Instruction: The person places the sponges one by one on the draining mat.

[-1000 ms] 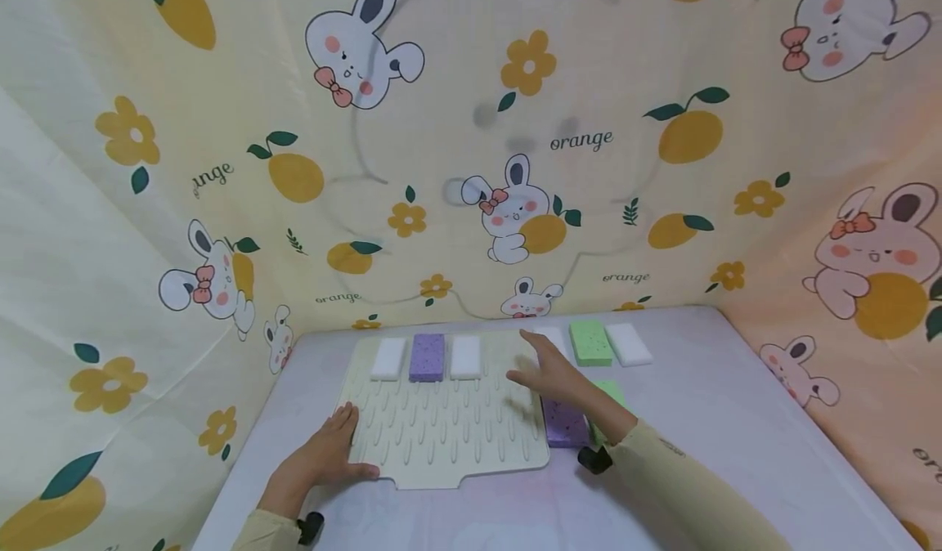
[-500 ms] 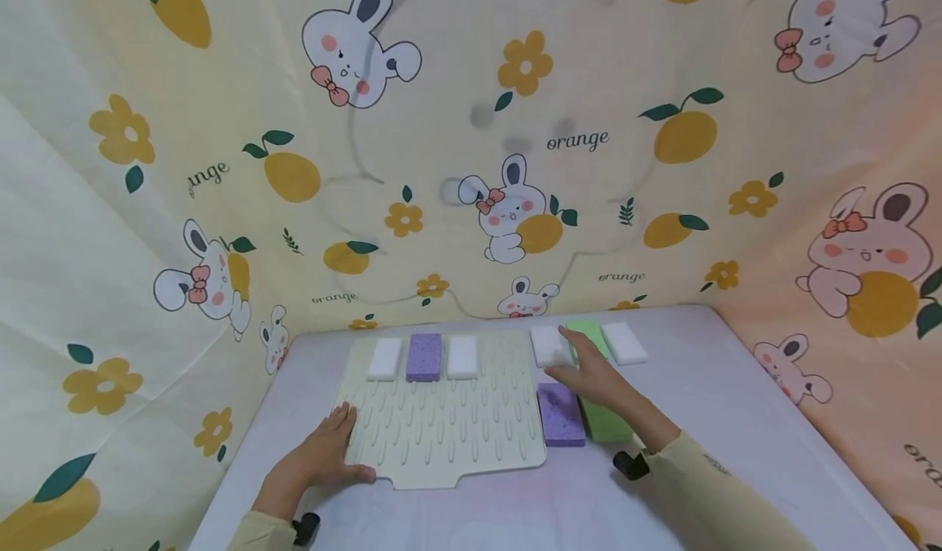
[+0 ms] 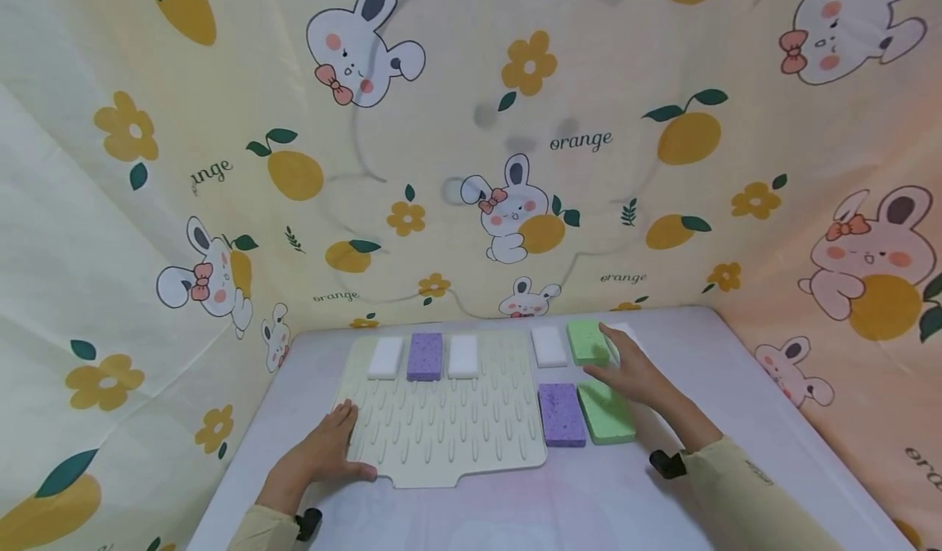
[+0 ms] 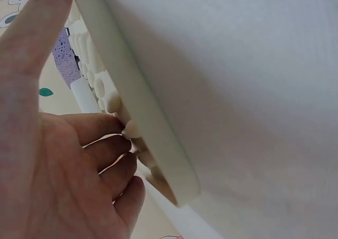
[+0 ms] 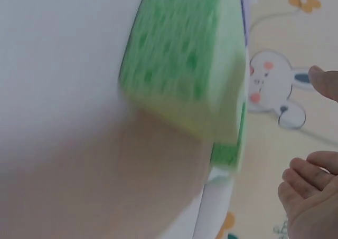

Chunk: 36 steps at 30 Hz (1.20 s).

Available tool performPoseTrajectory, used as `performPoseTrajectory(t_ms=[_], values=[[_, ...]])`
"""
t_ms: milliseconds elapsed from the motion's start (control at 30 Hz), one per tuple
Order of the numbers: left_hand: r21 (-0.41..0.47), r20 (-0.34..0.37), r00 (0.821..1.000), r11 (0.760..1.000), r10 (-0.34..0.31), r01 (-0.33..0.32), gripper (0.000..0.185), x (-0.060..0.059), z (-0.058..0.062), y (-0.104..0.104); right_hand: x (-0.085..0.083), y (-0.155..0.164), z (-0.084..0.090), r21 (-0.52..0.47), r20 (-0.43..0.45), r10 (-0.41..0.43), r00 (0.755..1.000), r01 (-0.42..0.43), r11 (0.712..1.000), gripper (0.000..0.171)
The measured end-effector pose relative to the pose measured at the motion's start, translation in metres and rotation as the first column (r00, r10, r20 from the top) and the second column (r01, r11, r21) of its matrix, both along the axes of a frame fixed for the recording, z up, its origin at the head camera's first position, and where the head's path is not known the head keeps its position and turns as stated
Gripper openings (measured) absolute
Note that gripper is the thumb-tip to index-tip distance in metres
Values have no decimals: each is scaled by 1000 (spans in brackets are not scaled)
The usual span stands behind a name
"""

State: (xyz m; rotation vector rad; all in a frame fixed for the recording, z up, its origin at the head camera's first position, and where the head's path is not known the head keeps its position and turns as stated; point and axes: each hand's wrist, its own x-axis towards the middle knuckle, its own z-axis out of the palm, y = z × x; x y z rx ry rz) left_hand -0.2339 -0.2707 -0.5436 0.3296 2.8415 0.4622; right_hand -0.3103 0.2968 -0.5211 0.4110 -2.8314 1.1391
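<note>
A cream mat with raised ridges [image 3: 449, 445] lies on the table. My left hand [image 3: 320, 453] rests at its left side, fingertips along the edge and thumb by the front corner. In the left wrist view those fingers [image 4: 111, 152] are loosely bent against the ridges. Along the mat's back stand a white sponge [image 3: 386, 358], a purple sponge [image 3: 424, 357] and another white sponge [image 3: 463, 356]. My right hand [image 3: 640, 375], holding nothing, hovers beside a light green sponge [image 3: 586, 342] with thumb and fingers spread. It partly hides a white sponge [image 3: 621, 329] behind it.
Right of the mat lie a white sponge [image 3: 549, 347], a purple sponge [image 3: 562, 414] and a larger green sponge [image 3: 606, 412]. A patterned curtain [image 3: 441, 142] encloses the white-covered table [image 3: 515, 510] at the back and sides.
My right hand has moved right from over the mat, past the near white sponge, to the light green one at the back. The left hand stays at the mat's edge.
</note>
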Motion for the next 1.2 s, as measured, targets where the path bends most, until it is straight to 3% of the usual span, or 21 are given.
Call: performPoseTrajectory(t_ms=[500, 1200], values=[[-3, 1, 1000, 1000, 0, 0, 135, -1, -4, 1, -8, 47, -5, 55, 89, -83, 993, 78, 995, 102], [-12, -3, 1000, 1000, 2, -2, 135, -2, -1, 0, -31, 85, -27, 75, 104, -47, 993, 39, 996, 104]])
